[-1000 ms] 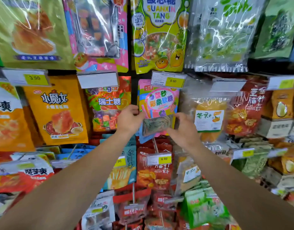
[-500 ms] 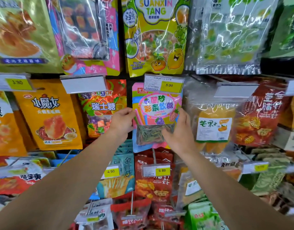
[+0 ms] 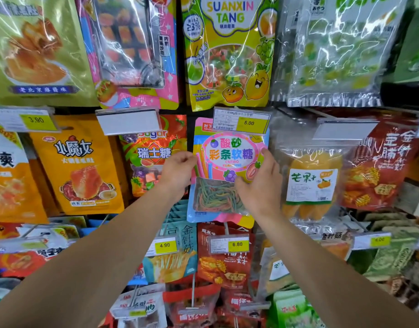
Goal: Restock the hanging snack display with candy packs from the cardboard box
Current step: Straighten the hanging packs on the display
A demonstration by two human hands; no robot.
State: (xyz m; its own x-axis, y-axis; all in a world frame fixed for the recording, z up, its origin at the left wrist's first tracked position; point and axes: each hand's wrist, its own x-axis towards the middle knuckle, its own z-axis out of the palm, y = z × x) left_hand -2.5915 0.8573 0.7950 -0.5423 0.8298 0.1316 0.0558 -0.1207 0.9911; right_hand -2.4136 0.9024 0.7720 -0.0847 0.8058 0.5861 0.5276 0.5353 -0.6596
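Candy pack (image 3: 229, 171), pink and blue with coloured strips showing in its window, is hanging in the middle row of the display under the 5.00 price tag (image 3: 241, 120). Going left to right, the left hand (image 3: 177, 171) is pinching its left edge beside the Sugar bag (image 3: 154, 152), while the right hand (image 3: 259, 183) is gripping its right side, next to the mango pack (image 3: 312, 183).

Bare forearms, no sleeves, rings or watch.

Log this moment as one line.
left hand: grips candy pack left edge | right hand: holds right side | pack under 5.00 tag
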